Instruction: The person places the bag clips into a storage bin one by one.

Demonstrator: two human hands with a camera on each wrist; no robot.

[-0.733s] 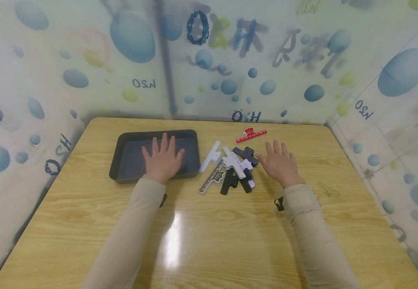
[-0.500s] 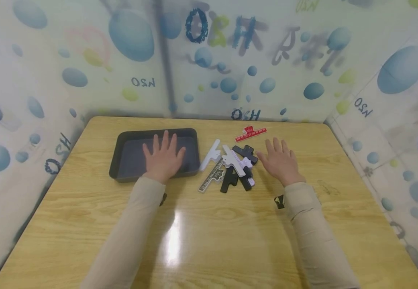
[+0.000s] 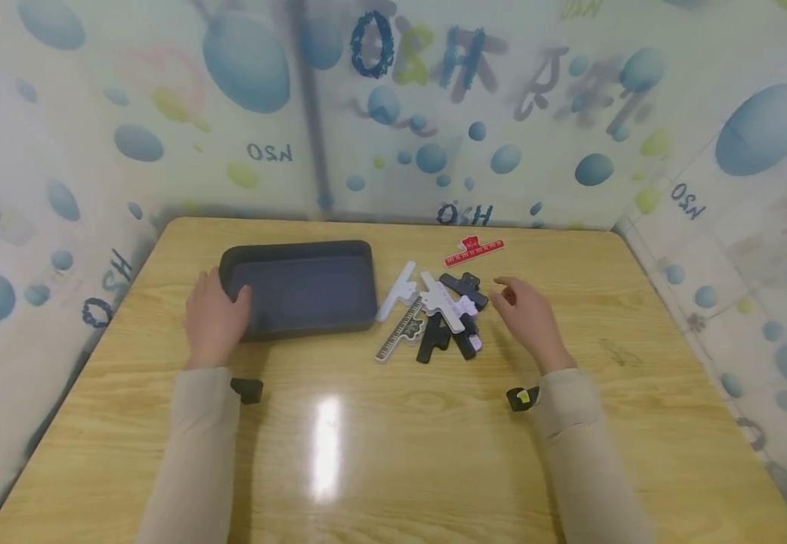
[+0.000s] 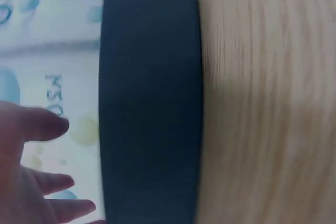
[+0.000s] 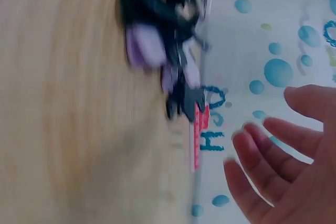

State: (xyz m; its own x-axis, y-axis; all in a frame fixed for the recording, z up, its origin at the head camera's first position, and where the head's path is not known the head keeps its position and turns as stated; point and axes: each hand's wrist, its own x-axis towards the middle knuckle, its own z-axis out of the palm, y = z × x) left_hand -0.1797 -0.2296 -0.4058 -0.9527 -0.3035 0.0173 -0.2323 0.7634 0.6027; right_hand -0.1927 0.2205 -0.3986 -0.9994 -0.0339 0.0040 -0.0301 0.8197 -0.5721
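Note:
A dark grey rectangular tray [image 3: 305, 291] lies on the table at left of centre. My left hand [image 3: 215, 321] is over its left end, thumb apart from the fingers. In the left wrist view these fingers stand clear of the tray wall [image 4: 149, 98]. To the tray's right lies a loose pile of clips, among them a white clip [image 3: 396, 293], a piano-key clip [image 3: 398, 332] and a black clip [image 3: 464, 289]. My right hand [image 3: 532, 321] hovers just right of the pile, fingers loosely bent around nothing. Behind the pile rests a red piano-key clip [image 3: 473, 253].
The wooden table [image 3: 393, 446] runs back to a wall [image 3: 379, 189] patterned with blue dots and letters. More walls rise on the left and right. A small black wrist device [image 3: 248, 391] shows beside the left cuff, another [image 3: 522, 398] beside the right.
My left hand has moved left, from above the tray's middle to its left end. My right hand's spread fingers have bent in, with the hand staying near the pile. Tray and clips look unmoved.

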